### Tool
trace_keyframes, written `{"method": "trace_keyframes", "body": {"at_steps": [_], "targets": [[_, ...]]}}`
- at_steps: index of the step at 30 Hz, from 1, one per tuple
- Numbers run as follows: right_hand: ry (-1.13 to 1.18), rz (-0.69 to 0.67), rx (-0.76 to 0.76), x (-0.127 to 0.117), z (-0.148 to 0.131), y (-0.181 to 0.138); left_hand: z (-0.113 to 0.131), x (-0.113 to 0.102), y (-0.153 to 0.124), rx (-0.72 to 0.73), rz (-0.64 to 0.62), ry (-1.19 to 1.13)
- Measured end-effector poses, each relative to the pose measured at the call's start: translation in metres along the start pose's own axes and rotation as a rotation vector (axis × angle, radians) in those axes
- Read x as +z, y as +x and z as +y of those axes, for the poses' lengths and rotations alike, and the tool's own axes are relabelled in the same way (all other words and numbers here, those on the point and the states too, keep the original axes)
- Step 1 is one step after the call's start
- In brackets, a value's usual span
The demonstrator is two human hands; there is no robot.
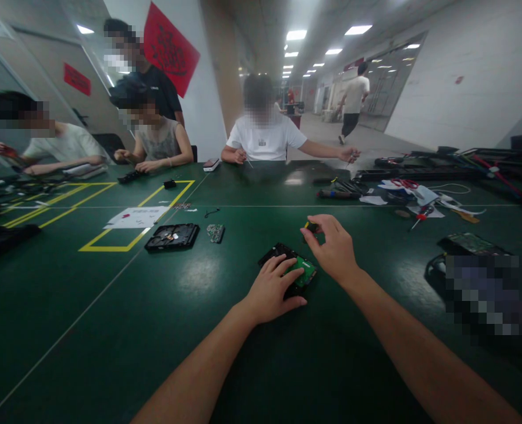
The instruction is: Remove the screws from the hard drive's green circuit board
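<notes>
A hard drive (305, 268) with a green circuit board facing up lies on the dark green table (190, 335) in front of me. Spread over its left part, the fingers of my left hand (272, 288) hold it, with the thumb by its near edge. My right hand (333, 247) is closed in a pinch on a small black-and-yellow tool (310, 226), just above and beyond the drive's right corner. Most of that tool is hidden by the fingers, so its kind is unclear.
An opened black drive casing (172, 237) and a loose circuit board (216, 233) lie to the left, near a paper sheet (136, 217). Tools (342, 193), a red screwdriver (423, 215) and cables sit to the right. Several people sit across the table; a black-cased device (472, 244) is at right.
</notes>
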State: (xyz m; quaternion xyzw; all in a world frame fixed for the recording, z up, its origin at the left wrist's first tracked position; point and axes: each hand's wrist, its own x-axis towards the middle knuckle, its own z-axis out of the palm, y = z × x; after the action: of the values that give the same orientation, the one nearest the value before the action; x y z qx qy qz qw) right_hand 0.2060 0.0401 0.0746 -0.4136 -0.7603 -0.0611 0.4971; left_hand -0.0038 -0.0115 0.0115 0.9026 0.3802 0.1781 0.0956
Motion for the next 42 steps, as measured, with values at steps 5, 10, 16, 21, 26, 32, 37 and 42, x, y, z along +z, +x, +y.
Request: {"method": "trace_keyframes", "body": {"at_steps": [5,10,16,21,26,32,37,42], "targets": [[0.015,-0.018,-0.055,-0.0048,-0.0063,0.0018,0.0003,0.0003,0.0005,-0.008,0.000,-0.008],[0.065,-0.049,-0.048,-0.0053,-0.0070,0.0031,0.0018,-0.0020,0.0005,-0.006,-0.003,-0.020],[0.031,-0.055,-0.026,-0.0035,-0.0042,0.0009,0.0012,-0.0006,0.0004,-0.006,0.002,-0.011],[0.088,-0.074,-0.044,-0.0022,-0.0064,0.0012,0.0009,0.0006,0.0009,-0.006,0.001,-0.004],[0.054,-0.037,0.008,-0.0023,-0.0039,0.0020,0.0012,-0.0004,0.0007,-0.007,0.000,-0.005],[0.022,-0.013,0.046,-0.0016,-0.0003,0.0016,0.0018,-0.0016,-0.0005,-0.009,0.004,-0.008],[0.066,-0.065,0.008,-0.0028,-0.0029,0.0020,0.0019,-0.0024,-0.0003,-0.006,0.005,-0.023],[0.093,-0.113,-0.030,-0.0011,-0.0059,0.0014,0.0033,-0.0037,0.0008,-0.010,-0.002,-0.030]]}}
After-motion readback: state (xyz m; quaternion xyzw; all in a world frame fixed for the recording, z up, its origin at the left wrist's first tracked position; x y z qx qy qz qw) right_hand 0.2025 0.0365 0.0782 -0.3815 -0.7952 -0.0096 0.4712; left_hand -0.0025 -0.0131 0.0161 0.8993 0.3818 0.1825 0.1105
